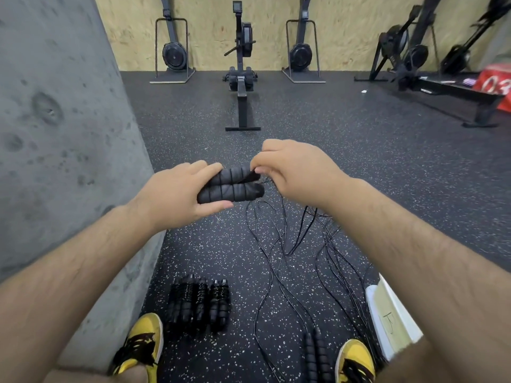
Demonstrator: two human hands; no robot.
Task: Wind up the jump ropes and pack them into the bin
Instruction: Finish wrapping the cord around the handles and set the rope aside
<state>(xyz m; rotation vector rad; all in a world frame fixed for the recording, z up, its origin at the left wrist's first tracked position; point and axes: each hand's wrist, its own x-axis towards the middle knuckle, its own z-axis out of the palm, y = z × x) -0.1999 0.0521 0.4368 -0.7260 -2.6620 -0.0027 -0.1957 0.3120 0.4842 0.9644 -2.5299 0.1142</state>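
My left hand point(177, 193) grips two black foam jump rope handles point(235, 185) held side by side, with thin black cord wound around them. My right hand point(293, 172) pinches the cord at the handles' right end. Loose black cords point(279, 250) hang from there and trail over the speckled floor. Three wound-up rope bundles point(199, 305) lie on the floor by my left shoe. Another pair of unwound handles point(315, 355) lies beside my right shoe. A white bin point(387, 310) shows at the lower right, partly hidden by my right forearm.
A grey concrete wall point(60, 134) runs along the left. A rowing machine point(242, 78) stands straight ahead, with more black machines along the wooden back wall. A low black bench point(459, 95) and a red box point(495, 84) sit at the far right. My yellow shoes point(141, 344) are at the bottom.
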